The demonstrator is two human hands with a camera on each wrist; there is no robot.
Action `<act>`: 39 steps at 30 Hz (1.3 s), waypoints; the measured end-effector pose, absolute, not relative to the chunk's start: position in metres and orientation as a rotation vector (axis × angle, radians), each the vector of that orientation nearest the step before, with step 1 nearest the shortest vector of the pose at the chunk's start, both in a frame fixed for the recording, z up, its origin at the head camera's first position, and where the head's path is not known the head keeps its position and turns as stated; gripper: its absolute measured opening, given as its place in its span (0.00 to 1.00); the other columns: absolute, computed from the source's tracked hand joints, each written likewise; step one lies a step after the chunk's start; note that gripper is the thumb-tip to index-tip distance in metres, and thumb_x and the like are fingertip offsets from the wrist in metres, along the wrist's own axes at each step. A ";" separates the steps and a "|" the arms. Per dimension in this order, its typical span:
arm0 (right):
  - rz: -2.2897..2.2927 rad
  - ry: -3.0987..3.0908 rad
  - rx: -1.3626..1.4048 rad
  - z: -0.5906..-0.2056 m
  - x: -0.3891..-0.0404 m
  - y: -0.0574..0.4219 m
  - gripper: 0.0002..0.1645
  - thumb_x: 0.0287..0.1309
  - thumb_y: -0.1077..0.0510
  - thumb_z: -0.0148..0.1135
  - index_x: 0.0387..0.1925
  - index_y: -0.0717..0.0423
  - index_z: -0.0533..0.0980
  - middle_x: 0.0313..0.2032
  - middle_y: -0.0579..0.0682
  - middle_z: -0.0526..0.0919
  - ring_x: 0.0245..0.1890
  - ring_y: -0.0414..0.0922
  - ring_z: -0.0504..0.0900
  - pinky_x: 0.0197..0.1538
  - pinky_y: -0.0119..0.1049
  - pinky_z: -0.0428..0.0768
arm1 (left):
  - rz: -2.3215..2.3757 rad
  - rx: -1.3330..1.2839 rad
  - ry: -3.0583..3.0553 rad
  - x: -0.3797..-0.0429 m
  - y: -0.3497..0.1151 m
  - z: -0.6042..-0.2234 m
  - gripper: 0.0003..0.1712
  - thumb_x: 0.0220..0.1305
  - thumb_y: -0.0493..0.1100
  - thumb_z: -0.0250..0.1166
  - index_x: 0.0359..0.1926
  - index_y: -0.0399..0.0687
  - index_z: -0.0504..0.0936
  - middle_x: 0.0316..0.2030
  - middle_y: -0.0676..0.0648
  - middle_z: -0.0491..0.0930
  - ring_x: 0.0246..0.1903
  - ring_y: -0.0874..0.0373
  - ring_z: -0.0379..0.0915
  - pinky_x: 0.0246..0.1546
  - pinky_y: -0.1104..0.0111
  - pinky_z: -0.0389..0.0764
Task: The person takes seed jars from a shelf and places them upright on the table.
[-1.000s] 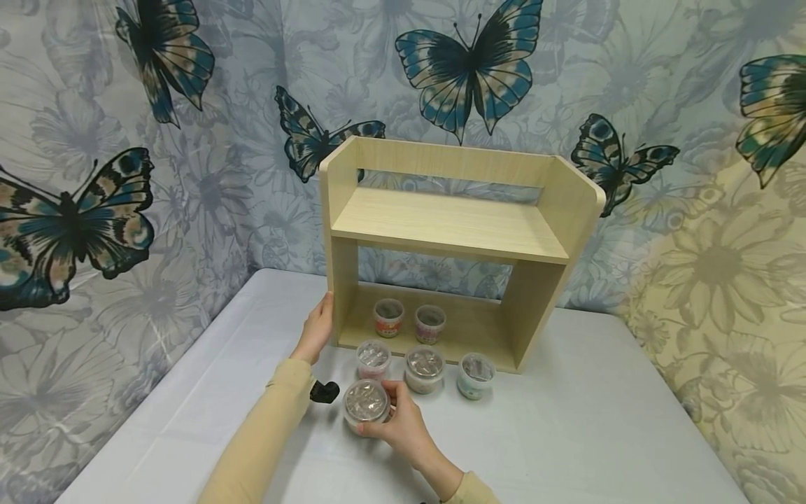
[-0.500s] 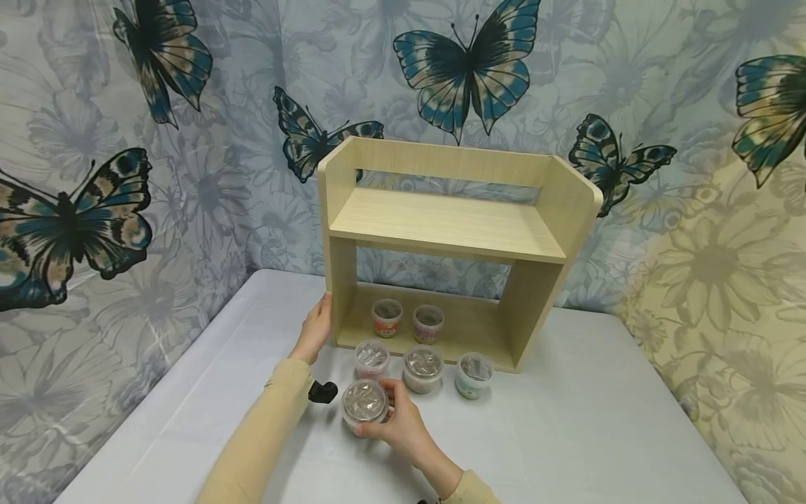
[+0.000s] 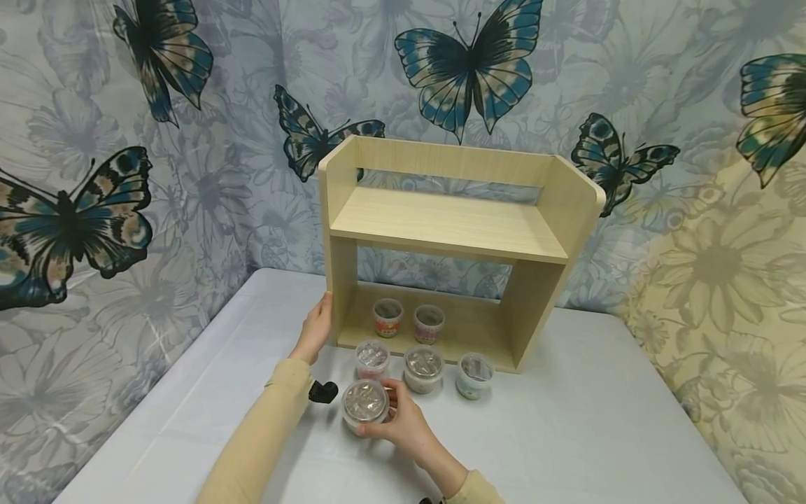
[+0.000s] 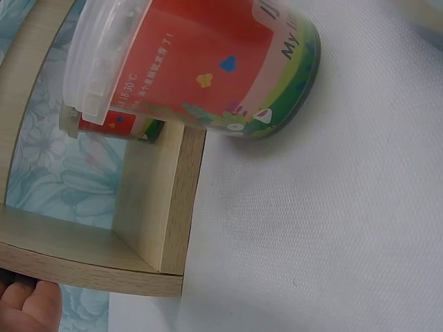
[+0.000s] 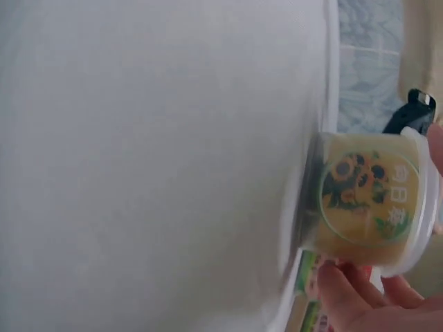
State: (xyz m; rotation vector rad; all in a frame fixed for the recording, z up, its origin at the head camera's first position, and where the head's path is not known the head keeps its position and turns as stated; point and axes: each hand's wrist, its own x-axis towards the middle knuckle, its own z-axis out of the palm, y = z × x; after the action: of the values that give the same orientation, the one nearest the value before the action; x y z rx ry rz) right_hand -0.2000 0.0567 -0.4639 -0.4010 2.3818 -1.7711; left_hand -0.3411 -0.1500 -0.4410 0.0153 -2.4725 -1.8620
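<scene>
In the head view, my right hand holds a round lidded plastic tub near the table's front, thumb on its near side and fingers on the far side. The right wrist view shows this tub with a yellowish body and a sunflower label. My left hand rests against the outer left side of the wooden shelf unit; in the left wrist view, its fingers lie outside the panel. A red-labelled tub looms close there. Just behind the held tub stands a pink tub.
A larger pale tub and a greenish tub stand before the shelf. On its lower board sit an orange-red tub and a purple one. White cloth covers the table; butterfly-patterned fabric hangs behind.
</scene>
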 end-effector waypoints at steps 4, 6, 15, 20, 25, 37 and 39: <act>-1.806 2.354 -0.404 -0.460 -0.206 0.063 0.51 0.39 0.59 0.77 0.61 0.67 0.58 0.53 0.60 0.71 0.55 0.57 0.69 0.59 0.52 0.66 | -1.866 0.022 -2.477 -0.341 -0.150 -0.441 0.51 0.59 0.77 0.29 0.73 0.50 0.47 0.70 0.43 0.48 0.67 0.41 0.42 0.63 0.47 0.48; -1.815 2.346 -0.417 -0.457 -0.210 0.068 0.50 0.41 0.59 0.76 0.62 0.68 0.57 0.54 0.62 0.69 0.56 0.58 0.68 0.59 0.51 0.66 | -1.866 0.023 -2.477 -0.342 -0.150 -0.441 0.51 0.59 0.77 0.29 0.73 0.50 0.47 0.70 0.43 0.48 0.67 0.41 0.41 0.63 0.47 0.48; -1.831 2.299 -0.453 -0.442 -0.229 0.095 0.44 0.49 0.56 0.72 0.61 0.67 0.58 0.56 0.64 0.67 0.58 0.59 0.65 0.61 0.48 0.64 | -1.856 0.028 -2.480 -0.341 -0.149 -0.439 0.51 0.59 0.77 0.29 0.72 0.49 0.48 0.70 0.43 0.48 0.67 0.41 0.42 0.63 0.47 0.49; -1.916 2.318 -0.443 -0.428 -0.238 0.105 0.38 0.50 0.61 0.70 0.58 0.67 0.62 0.54 0.63 0.69 0.58 0.59 0.66 0.62 0.46 0.64 | -1.856 0.036 -2.480 -0.341 -0.149 -0.440 0.51 0.59 0.77 0.29 0.72 0.49 0.48 0.70 0.42 0.49 0.67 0.41 0.43 0.63 0.47 0.49; -1.976 2.366 -0.381 -0.414 -0.253 0.116 0.36 0.51 0.64 0.69 0.58 0.69 0.62 0.56 0.64 0.68 0.59 0.61 0.64 0.62 0.49 0.63 | -1.861 0.038 -2.479 -0.342 -0.150 -0.440 0.51 0.59 0.77 0.29 0.73 0.49 0.48 0.70 0.42 0.48 0.67 0.41 0.42 0.63 0.47 0.49; -1.824 2.612 -0.149 -0.407 -0.306 0.149 0.43 0.51 0.55 0.70 0.61 0.66 0.58 0.60 0.65 0.62 0.61 0.58 0.61 0.61 0.47 0.64 | -1.862 0.036 -2.487 -0.344 -0.151 -0.443 0.52 0.58 0.77 0.29 0.72 0.49 0.47 0.70 0.42 0.48 0.67 0.41 0.42 0.63 0.46 0.49; -1.773 2.644 -0.120 -0.404 -0.312 0.155 0.44 0.51 0.54 0.70 0.62 0.66 0.57 0.60 0.66 0.62 0.61 0.59 0.61 0.61 0.48 0.64 | -1.858 0.030 -2.489 -0.345 -0.151 -0.443 0.52 0.59 0.77 0.29 0.72 0.48 0.47 0.70 0.42 0.48 0.67 0.40 0.42 0.62 0.46 0.49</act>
State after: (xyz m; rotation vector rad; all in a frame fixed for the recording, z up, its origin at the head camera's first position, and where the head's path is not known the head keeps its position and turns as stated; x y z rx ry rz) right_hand -0.3123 0.1548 -0.4044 -0.1201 2.6440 -1.7734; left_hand -0.3446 -0.1512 -0.4429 0.0301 -2.4889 -1.8582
